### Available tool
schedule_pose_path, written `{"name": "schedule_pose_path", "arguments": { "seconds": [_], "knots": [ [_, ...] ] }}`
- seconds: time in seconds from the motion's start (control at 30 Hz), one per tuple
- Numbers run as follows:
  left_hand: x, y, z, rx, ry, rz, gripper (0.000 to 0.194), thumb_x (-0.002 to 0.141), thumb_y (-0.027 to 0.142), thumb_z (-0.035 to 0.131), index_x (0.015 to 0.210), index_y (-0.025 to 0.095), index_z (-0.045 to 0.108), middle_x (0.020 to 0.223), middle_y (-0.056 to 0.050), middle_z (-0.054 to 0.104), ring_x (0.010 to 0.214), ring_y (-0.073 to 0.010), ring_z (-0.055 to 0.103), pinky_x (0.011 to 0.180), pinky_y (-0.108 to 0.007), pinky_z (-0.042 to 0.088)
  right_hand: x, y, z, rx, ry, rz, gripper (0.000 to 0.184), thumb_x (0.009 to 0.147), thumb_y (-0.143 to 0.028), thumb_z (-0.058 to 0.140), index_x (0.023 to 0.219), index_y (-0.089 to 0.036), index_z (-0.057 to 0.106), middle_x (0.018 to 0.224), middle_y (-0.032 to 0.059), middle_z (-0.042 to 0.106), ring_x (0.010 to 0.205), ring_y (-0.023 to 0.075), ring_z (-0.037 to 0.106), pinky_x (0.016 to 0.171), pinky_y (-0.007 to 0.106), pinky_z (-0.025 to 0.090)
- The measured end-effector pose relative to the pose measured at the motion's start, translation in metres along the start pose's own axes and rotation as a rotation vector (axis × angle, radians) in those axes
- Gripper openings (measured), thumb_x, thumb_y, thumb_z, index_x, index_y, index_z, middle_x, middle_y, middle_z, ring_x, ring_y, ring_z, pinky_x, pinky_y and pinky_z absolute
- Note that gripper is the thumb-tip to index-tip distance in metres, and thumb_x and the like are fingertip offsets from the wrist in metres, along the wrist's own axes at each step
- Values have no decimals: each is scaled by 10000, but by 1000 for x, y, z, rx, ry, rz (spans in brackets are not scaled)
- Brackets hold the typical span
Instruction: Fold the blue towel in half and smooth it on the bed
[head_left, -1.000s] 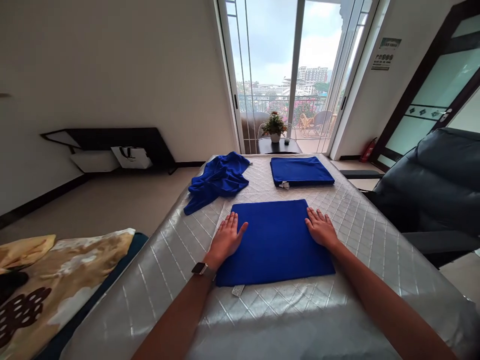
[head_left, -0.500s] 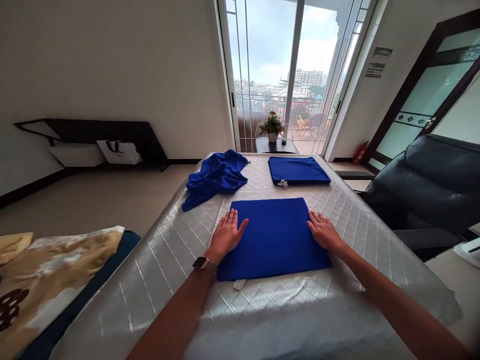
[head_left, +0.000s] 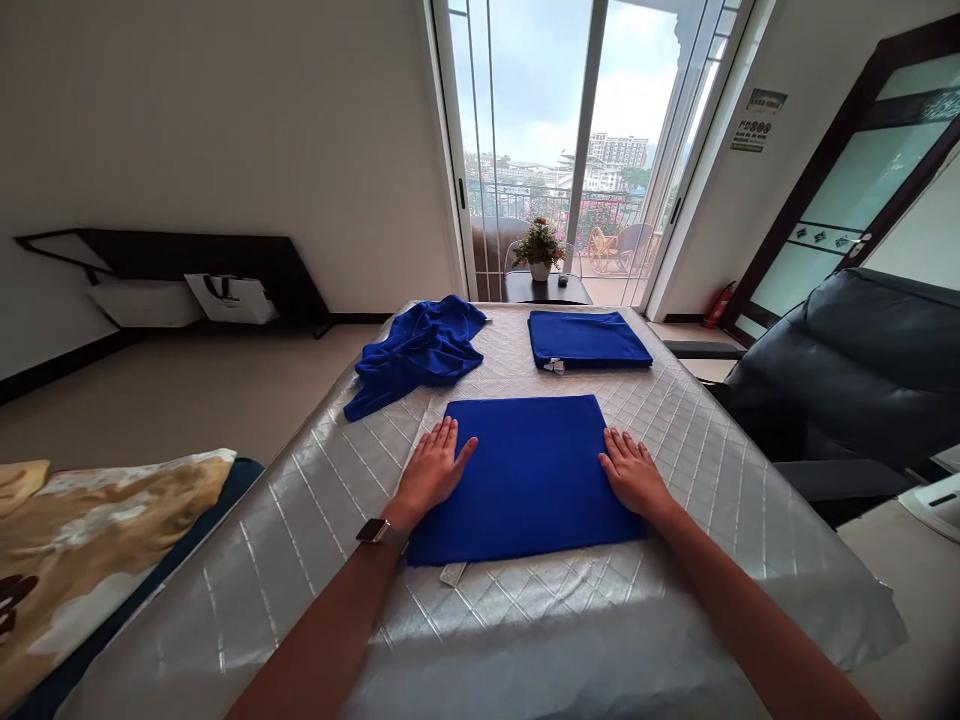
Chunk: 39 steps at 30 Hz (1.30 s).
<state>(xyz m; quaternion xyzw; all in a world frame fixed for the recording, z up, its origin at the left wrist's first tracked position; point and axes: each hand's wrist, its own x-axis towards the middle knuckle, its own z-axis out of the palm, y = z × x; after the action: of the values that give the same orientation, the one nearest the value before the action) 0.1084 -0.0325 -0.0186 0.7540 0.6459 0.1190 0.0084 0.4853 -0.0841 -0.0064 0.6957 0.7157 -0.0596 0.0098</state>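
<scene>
A blue cloth point(head_left: 517, 490), folded into a flat rectangle, lies in front of me with a white label point(head_left: 452, 574) poking out at its near edge. My left hand point(head_left: 433, 470), a watch point(head_left: 373, 530) on its wrist, rests flat over the cloth's left edge with the thumb spread. On the opposite edge lies my right hand point(head_left: 631, 472), fingers stretched out and palm down. Farther back on the right is a folded blue stack of cloth point(head_left: 589, 340) with white labels at its front. A crumpled blue cloth point(head_left: 424, 350) lies at the far left.
Everything blue lies on a table with a silvery quilted cover point(head_left: 300, 560). A black leather chair point(head_left: 885, 370) stands at the right. Lower left is a patterned blanket point(head_left: 127, 540). Beyond the table's far end, a potted plant point(head_left: 539, 250) stands before the sliding glass door.
The whole view has shifted slightly, so things sit a little farther left. Both hands stay flat on the folded cloth's side edges, and the cloth looks the same.
</scene>
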Motion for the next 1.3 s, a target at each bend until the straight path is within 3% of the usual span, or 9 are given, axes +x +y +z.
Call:
{"name": "schedule_pose_path", "arguments": {
  "seconds": [0.13, 0.23, 0.37, 0.5, 0.63, 0.77, 0.9, 1.03, 1.3],
  "knots": [
    [0, 6, -9, 17, -13, -7, 887, 1012, 656, 80, 1573, 6, 307, 1660, -207, 267, 1556, -284, 228, 1277, -475, 174, -1, -1, -1, 35, -1, -2, 669, 1060, -485, 143, 1652, -175, 117, 1709, 15, 90, 1578, 216, 57, 1270, 441, 52],
    [-8, 28, -19, -3, -19, 83, 847, 1025, 638, 106, 1580, 28, 301, 1661, -191, 274, 1557, -273, 220, 1274, -469, 199, -2, -3, -3, 67, 2, -5, 678, 1058, -492, 147, 1651, -167, 109, 1709, 22, 96, 1578, 217, 56, 1272, 446, 40],
    [-29, 86, -26, -35, -50, 374, 734, 1044, 610, 209, 1586, 131, 333, 1651, -139, 326, 1540, -243, 276, 1256, -451, 273, -3, -5, -6, 102, -4, 0, 681, 1057, -503, 143, 1651, -174, 93, 1711, 19, 87, 1578, 217, 50, 1271, 451, 39],
    [-38, 159, -24, -38, -37, 579, 726, 1043, 609, 246, 1574, 128, 360, 1642, -135, 345, 1542, -230, 267, 1266, -431, 256, -4, -4, -6, 99, 6, -10, 676, 1059, -484, 162, 1650, -162, 98, 1710, 35, 103, 1577, 235, 61, 1269, 460, 54],
    [-19, 221, -14, -82, -33, 571, 700, 1059, 560, 205, 1558, 103, 386, 1634, -146, 359, 1541, -240, 269, 1263, -437, 264, -6, -3, -7, 48, 8, -41, 648, 1060, -434, 187, 1649, -171, 132, 1711, 45, 103, 1577, 242, 49, 1267, 464, 65],
    [-2, 247, 0, -104, -71, 500, 702, 1068, 516, 163, 1557, 58, 372, 1637, -166, 344, 1544, -248, 261, 1269, -439, 242, -9, -2, -10, 12, -12, -64, 629, 1051, -362, 236, 1649, -185, 152, 1714, 41, 70, 1578, 233, 25, 1267, 448, 54],
    [-3, 238, 11, -104, -91, 466, 711, 1064, 531, 148, 1570, 78, 357, 1635, -154, 356, 1543, -241, 269, 1267, -431, 247, -8, -3, -10, 41, 7, -44, 632, 1060, -395, 199, 1649, -171, 142, 1712, 37, 97, 1577, 236, 50, 1268, 446, 64],
    [-10, 206, 10, -82, -79, 456, 749, 1047, 595, 159, 1576, 102, 355, 1644, -141, 340, 1547, -241, 257, 1270, -433, 239, -5, -3, -7, 71, 25, -18, 650, 1063, -438, 180, 1647, -155, 139, 1706, 36, 127, 1575, 241, 83, 1269, 463, 70],
    [-35, 81, -9, 10, -105, 279, 752, 1040, 622, 188, 1586, 124, 330, 1652, -129, 316, 1541, -252, 272, 1260, -461, 262, -5, -2, -4, 85, 30, -18, 652, 1060, -450, 158, 1646, -162, 146, 1704, 17, 135, 1575, 220, 87, 1271, 451, 65]
  ]
}}
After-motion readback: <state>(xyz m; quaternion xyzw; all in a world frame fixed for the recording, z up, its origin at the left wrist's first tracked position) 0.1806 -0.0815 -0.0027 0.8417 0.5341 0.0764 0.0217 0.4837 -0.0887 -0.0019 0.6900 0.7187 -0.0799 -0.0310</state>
